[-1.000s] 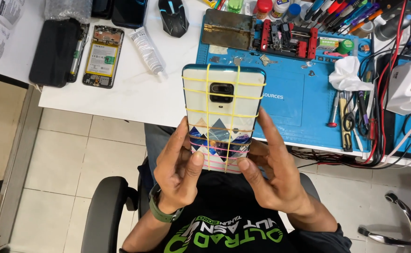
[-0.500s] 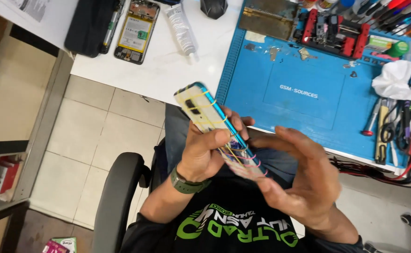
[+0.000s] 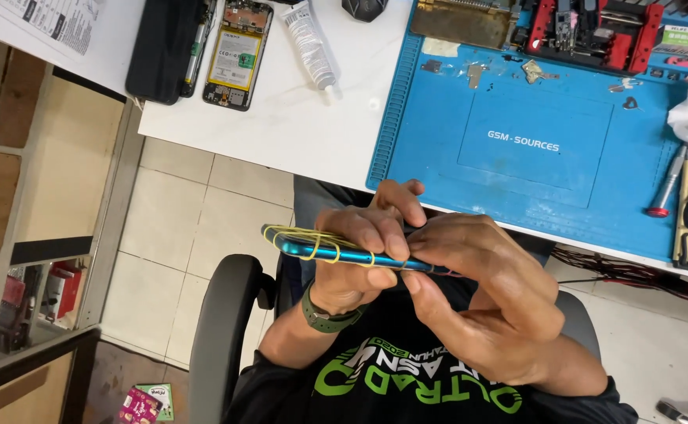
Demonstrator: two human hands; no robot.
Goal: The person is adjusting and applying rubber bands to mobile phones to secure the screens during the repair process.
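Observation:
Over my lap I hold a smartphone (image 3: pixel 312 249) with a blue frame, turned edge-on and wrapped in yellow rubber bands. My left hand (image 3: pixel 363 243), with a dark green watch on its wrist, grips the phone's middle from above. My right hand (image 3: pixel 481 294) closes on the phone's right end, thumb and fingers pinching its edge. Both hands hover in front of the table's edge, above my black shirt with green lettering.
A blue work mat (image 3: pixel 548 141) lies on the white table (image 3: pixel 281 118). An opened phone (image 3: pixel 238 55), a black phone panel (image 3: pixel 163 51), a white glue tube (image 3: pixel 311 39), red clamps (image 3: pixel 595 31) and screwdrivers (image 3: pixel 673 188) sit further back. A chair armrest (image 3: pixel 222 330) is at my left.
I have turned the phone from back-facing to edge-on and lowered it toward my lap. My hands have closed together around it. The view has shifted closer and to the left.

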